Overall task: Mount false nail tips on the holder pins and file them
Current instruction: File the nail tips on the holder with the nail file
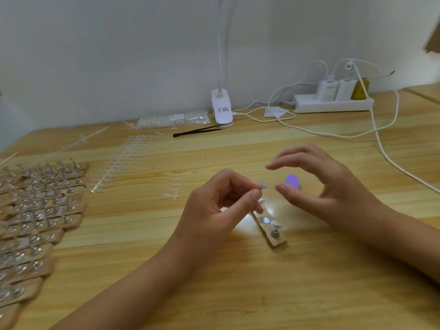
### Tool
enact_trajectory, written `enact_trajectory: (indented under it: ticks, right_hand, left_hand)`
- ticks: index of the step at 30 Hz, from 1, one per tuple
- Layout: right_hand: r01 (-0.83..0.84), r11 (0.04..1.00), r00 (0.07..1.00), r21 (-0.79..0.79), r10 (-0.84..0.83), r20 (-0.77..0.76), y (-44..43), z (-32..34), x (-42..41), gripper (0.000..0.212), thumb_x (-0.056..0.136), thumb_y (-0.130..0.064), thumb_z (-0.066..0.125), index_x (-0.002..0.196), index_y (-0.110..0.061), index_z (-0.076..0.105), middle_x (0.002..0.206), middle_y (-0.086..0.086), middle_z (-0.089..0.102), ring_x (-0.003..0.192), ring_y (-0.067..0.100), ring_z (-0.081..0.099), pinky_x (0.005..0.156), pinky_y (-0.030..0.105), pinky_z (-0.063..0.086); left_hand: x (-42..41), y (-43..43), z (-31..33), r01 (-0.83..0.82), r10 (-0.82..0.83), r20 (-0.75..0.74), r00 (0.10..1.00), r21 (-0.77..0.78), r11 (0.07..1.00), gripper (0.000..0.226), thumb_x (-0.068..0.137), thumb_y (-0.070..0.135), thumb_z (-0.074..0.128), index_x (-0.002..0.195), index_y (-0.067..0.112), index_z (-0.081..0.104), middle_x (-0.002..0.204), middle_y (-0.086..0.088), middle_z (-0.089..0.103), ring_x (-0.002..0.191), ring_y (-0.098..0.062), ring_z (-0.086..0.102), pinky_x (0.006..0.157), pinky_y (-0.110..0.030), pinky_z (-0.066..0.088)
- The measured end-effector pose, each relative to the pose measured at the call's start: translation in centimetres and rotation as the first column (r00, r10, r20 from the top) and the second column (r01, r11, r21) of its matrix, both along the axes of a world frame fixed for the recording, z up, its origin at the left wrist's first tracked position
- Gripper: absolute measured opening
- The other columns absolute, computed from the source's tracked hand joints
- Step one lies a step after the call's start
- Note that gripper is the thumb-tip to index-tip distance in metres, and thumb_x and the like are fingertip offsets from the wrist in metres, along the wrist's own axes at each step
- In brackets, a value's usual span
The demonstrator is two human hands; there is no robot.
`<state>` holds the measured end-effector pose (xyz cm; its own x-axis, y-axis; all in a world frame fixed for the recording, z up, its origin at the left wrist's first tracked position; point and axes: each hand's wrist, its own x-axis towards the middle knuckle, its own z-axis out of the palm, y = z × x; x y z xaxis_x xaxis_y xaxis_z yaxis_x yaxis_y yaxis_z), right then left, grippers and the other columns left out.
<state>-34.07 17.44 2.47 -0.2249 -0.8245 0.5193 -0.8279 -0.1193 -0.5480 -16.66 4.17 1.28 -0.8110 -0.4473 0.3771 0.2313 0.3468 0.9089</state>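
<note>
Left hand (214,201) pinches a clear nail tip (262,186) between thumb and forefinger, just above the far end of the wooden holder strip (270,231) on the table (309,294). Right hand (333,189) is loose and holds nothing, partly hiding the purple file (292,182). I see more holders (35,210) stacked far left and tweezers (197,132) near the wall.

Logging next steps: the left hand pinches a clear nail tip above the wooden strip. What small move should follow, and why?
Probably lower the nail tip onto a pin of the wooden strip: the left hand pinches it just above, the right hand is open, and the purple file lies untouched.
</note>
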Motion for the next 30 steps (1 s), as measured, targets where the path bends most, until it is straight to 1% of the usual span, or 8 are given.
enact_trajectory:
  ticks: [3,6,10,13,18,23,26,30]
  right_hand:
    - [-0.135,0.977,0.989,-0.165,0.143,0.036,0.2,0.3,1.5,0.036,0.086,-0.028,0.068,0.119,-0.014,0.063,0.104,-0.003,0.063,0.097,0.018,0.063,0.084,0.026,0.051]
    - [-0.157,0.973,0.982,-0.171,0.171,0.075,0.3,0.2,2.0,0.036,0.085,-0.027,0.068,0.118,-0.016,0.061,0.098,-0.001,0.064,0.091,0.018,0.064,0.079,0.028,0.054]
    - [-0.166,0.967,0.982,-0.194,0.179,0.051,0.1,0.0,2.1,0.021,0.088,-0.022,0.069,0.106,-0.012,0.065,0.091,-0.001,0.063,0.082,0.015,0.064,0.074,0.025,0.053]
    - [-0.168,0.968,0.985,-0.187,0.172,0.001,0.0,0.0,1.9,0.017,0.088,-0.019,0.071,0.099,-0.007,0.069,0.091,0.001,0.063,0.081,0.012,0.063,0.074,0.018,0.049]
    - [-0.172,0.969,0.984,-0.18,0.176,0.005,0.0,0.0,1.8,0.015,0.086,-0.016,0.074,0.096,-0.005,0.07,0.091,0.0,0.065,0.082,0.011,0.064,0.074,0.016,0.05]
    - [-0.167,0.968,0.969,-0.186,0.196,0.15,0.0,0.1,2.2,0.011,0.084,-0.01,0.068,0.095,-0.009,0.068,0.09,-0.003,0.065,0.084,0.015,0.065,0.075,0.02,0.051]
    - [-0.16,0.975,0.965,-0.153,0.187,0.184,0.1,0.1,2.2,0.011,0.083,-0.008,0.068,0.094,-0.009,0.068,0.089,-0.004,0.065,0.084,0.014,0.066,0.076,0.021,0.052]
    - [-0.158,0.979,0.984,-0.127,0.166,0.056,0.2,0.2,2.1,0.015,0.086,-0.012,0.068,0.099,-0.005,0.069,0.091,-0.002,0.065,0.084,0.01,0.065,0.076,0.018,0.051]
  left_hand:
    - [0.0,0.1,0.0,0.0,0.0,0.018,1.0,-0.007,1.0,0.009,0.085,0.033,0.067,0.088,0.024,0.067,0.08,0.003,0.072,0.079,-0.013,0.07,0.078,-0.032,0.057]
    - [0.0,0.2,0.0,0.012,-0.011,0.036,0.999,-0.012,1.0,0.013,0.086,0.033,0.066,0.089,0.02,0.066,0.08,0.002,0.072,0.077,-0.012,0.069,0.075,-0.028,0.056]
    - [0.0,0.3,-0.1,0.026,-0.025,0.052,0.998,-0.021,0.999,0.011,0.086,0.032,0.067,0.088,0.021,0.066,0.08,0.002,0.072,0.076,-0.011,0.069,0.073,-0.024,0.054]
    - [0.1,0.3,-0.2,0.035,-0.034,0.059,0.998,-0.024,0.999,0.007,0.085,0.032,0.067,0.086,0.025,0.066,0.08,0.003,0.072,0.077,-0.011,0.07,0.073,-0.023,0.053]
    - [0.1,0.4,-0.2,0.031,-0.028,0.053,0.998,-0.056,0.998,0.007,0.085,0.033,0.067,0.087,0.027,0.066,0.081,0.005,0.072,0.078,-0.011,0.071,0.073,-0.021,0.054]
    - [0.0,0.4,-0.3,0.016,-0.014,0.053,0.999,-0.047,0.999,0.008,0.086,0.035,0.066,0.088,0.027,0.066,0.083,0.003,0.074,0.081,-0.014,0.071,0.075,-0.026,0.055]
    - [0.0,0.4,-0.2,-0.006,0.009,0.042,0.999,-0.081,0.997,0.006,0.087,0.034,0.066,0.088,0.028,0.066,0.084,0.003,0.074,0.082,-0.014,0.072,0.076,-0.027,0.056]
    - [-0.1,0.5,-0.4,-0.048,0.053,0.027,0.998,-0.16,0.986,0.006,0.089,0.019,0.069,0.088,0.024,0.066,0.083,0.004,0.073,0.08,-0.013,0.072,0.074,-0.022,0.055]
